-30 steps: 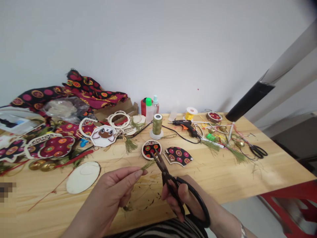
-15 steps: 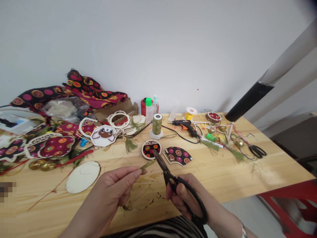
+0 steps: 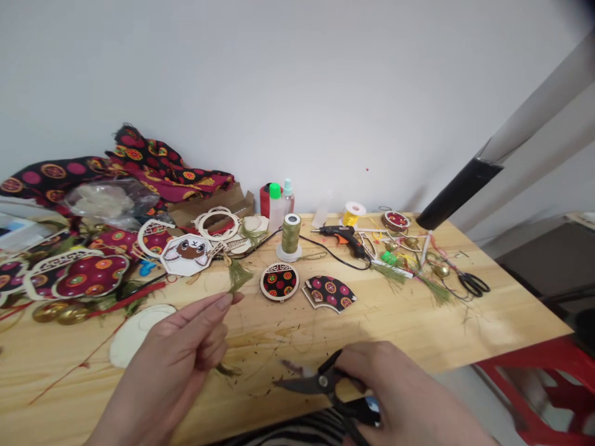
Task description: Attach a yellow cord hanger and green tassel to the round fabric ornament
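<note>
Landmark: one olive thread spool [image 3: 291, 235], upright on the table [image 3: 409, 328].
Left hand [image 3: 186, 341]: on the person's side of the spool, to its left; thumb and forefinger pinched together, other fingers curled.
Olive threads [image 3: 227, 371]: one bunch in that hand, a loose end showing below the curled fingers; at the fingertips, strands blend with the tassel [image 3: 239, 272] behind.
Right hand [image 3: 395, 384]: on the person's side of the spool, to its right; wrapped around the handles of black scissors [image 3: 323, 381], blades parted, apart from the threads.
Second scissors [image 3: 474, 284]: one pair, well right of the spool.
Fabric pieces before the spool: two, a round one [image 3: 279, 282] and, rightward, a fan-shaped one [image 3: 331, 292].
Bottles: two, one green-capped [image 3: 276, 210], one blue-capped [image 3: 288, 197], just behind the spool.
Glue gun [image 3: 344, 236]: one, right of the spool.
Yellow reel [image 3: 353, 216]: one, behind the glue gun.
Sheep-faced octagon [image 3: 186, 254]: one, left of the spool.
</note>
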The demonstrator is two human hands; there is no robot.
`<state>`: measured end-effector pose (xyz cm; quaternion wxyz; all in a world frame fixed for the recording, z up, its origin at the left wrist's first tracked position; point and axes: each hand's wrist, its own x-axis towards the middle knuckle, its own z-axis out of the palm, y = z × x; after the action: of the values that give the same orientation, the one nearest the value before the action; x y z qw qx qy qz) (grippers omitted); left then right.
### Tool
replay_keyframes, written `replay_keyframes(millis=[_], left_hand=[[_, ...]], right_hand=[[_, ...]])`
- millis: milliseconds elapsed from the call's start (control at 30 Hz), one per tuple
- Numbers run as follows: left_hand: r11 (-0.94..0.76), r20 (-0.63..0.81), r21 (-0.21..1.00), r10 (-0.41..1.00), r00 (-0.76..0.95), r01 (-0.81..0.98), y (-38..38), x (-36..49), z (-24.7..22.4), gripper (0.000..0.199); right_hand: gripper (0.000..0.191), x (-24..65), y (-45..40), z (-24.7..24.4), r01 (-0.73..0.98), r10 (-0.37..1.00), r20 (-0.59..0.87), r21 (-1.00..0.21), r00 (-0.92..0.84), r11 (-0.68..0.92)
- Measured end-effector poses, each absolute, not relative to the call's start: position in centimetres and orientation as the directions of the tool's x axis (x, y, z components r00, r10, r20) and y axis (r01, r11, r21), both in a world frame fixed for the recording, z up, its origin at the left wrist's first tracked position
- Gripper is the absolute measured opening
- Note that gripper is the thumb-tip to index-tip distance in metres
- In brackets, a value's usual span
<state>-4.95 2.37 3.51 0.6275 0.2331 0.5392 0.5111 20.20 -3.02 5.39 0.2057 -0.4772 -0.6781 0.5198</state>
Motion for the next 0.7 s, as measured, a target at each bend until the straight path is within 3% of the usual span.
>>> replay_keyframes(millis=[133, 400, 500, 700], left_hand=[[0.371, -0.441, 0.830, 0.894, -0.082, -0.416, 2.3, -4.9, 3.8, 0.018], [0.394, -0.451, 0.819, 0.892, -0.044, -0.418, 2.4, -4.7, 3.5, 0.017], [0.396, -0.450, 0.819, 0.892, -0.035, -0.416, 2.3, -4.7, 3.2, 0.017], [0.396, -0.454, 0.829, 0.889, -0.062, -0.394, 2.2, -4.8, 2.5, 0.023]], right_hand=[[0.021, 23.5, -2.9, 5.5, 0.794, 0.923, -0.267, -0.604, -0.276, 0.063], [0.027, 28.3, -0.9, 1.4, 0.983, 0.979, -0.174, -0.133, 0.105, -0.129], [0.024, 29.0, -0.3, 0.9, 0.989, 0.972, -0.198, -0.053, 0.126, -0.139], [0.021, 29.4, 0.2, 2.0, 0.996, 0.960, -0.275, -0.055, 0.054, -0.072]])
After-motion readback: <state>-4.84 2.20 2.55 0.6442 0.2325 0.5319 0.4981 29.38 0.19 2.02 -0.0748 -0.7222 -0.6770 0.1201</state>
